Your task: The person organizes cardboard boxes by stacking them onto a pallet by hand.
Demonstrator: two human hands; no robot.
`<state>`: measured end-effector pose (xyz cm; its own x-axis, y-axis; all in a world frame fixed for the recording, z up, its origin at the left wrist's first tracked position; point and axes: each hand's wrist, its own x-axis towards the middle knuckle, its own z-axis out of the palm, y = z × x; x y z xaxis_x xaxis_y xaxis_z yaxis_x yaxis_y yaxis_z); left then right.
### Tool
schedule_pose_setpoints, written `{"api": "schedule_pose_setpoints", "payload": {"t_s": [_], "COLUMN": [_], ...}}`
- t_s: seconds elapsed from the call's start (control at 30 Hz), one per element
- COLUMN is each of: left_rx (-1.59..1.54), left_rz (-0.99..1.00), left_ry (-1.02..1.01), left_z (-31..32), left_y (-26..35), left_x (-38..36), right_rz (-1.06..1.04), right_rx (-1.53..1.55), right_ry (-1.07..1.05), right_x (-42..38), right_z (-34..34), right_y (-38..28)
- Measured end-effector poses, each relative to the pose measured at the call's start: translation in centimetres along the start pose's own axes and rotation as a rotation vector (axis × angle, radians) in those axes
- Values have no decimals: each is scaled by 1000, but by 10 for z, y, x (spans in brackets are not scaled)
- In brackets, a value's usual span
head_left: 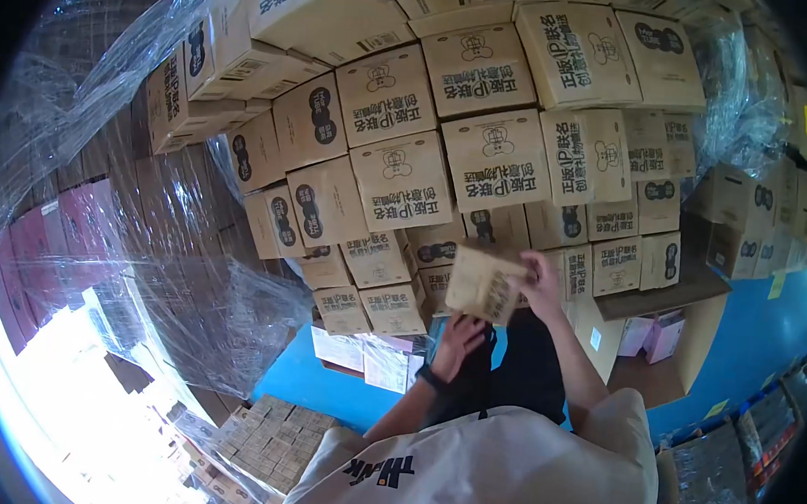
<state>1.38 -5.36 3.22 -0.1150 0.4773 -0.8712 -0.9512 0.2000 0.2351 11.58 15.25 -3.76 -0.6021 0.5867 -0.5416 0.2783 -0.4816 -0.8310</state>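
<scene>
A small brown cardboard box [482,283], printed with dark characters, is tilted in front of the stacked boxes. My right hand [542,286] is closed on its right edge. My left hand [458,340], with a dark band at the wrist, is just below the box, fingers spread and pointing up toward its lower edge; whether the fingertips touch it is hard to tell. Rows of similar printed boxes [498,159] rise directly beyond both hands.
Plastic-wrapped stacks [181,266] stand at the left. An open carton [694,339] with pink and white packs is at the right, against a blue surface [739,351]. More small boxes [276,440] lie at the lower left.
</scene>
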Motion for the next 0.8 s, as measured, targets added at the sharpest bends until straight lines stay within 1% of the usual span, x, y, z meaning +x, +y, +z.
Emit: {"api": "schedule_pose_setpoints", "payload": {"t_s": [0.03, 0.07, 0.1, 0.13, 0.17, 0.2, 0.27, 0.3, 0.33, 0.4, 0.43, 0.5, 0.57, 0.6, 0.63, 0.7, 0.73, 0.8], "left_rx": [-63, -125, -53, 19, -20, -61, -93, -80, -69, 270, 440, 678, 688, 575, 459, 404, 376, 71], "left_rz": [0, 0, 14, 28, 29, 28, 14, 2, -12, 200, 305, 556, 607, 529, 448, 235, 133, 82], "left_ry": [-19, -36, -18, -2, 53, 107, 200, 235, 272, 491, 598, 737, 641, 474, 308, 294, 286, 217], "left_z": [-17, -25, -17, -7, -10, -17, -24, -25, -26, -28, -28, -28, -31, -37, -41, -42, -40, -34], "left_y": [0, 6, 20, 32, 38, 40, 40, 41, 41, 38, 36, 34, 39, 39, 39, 25, 19, 11], "left_x": [22, 38, 48, 57, 71, 86, 93, 95, 95, 97, 97, 100, 102, 106, 108, 102, 99, 90], "right_rz": [-52, -159, -264, -295, -329, -260, -114, -149, -110, -33, -11, 38, 169, 234, 229, 216, 170, 86], "right_rx": [74, -93, -258, -319, -382, -389, -407, -365, -470, -685, -722, -792, -794, -793, -835, -920, -955, -1021], "right_ry": [-18, 18, 52, 155, 259, 314, 421, 428, 391, 312, 296, 258, 208, 185, 150, 82, 55, 3], "right_x": [22, 45, 65, 81, 94, 101, 113, 113, 105, 78, 72, 61, 60, 61, 63, 71, 78, 82], "right_z": [17, 29, 43, 62, 77, 86, 102, 108, 107, 102, 99, 92, 93, 94, 95, 93, 89, 77], "right_y": [-2, -1, -3, -11, -19, -15, 18, 17, 18, 9, 18, 32, 36, 32, 23, 4, -3, -15]}}
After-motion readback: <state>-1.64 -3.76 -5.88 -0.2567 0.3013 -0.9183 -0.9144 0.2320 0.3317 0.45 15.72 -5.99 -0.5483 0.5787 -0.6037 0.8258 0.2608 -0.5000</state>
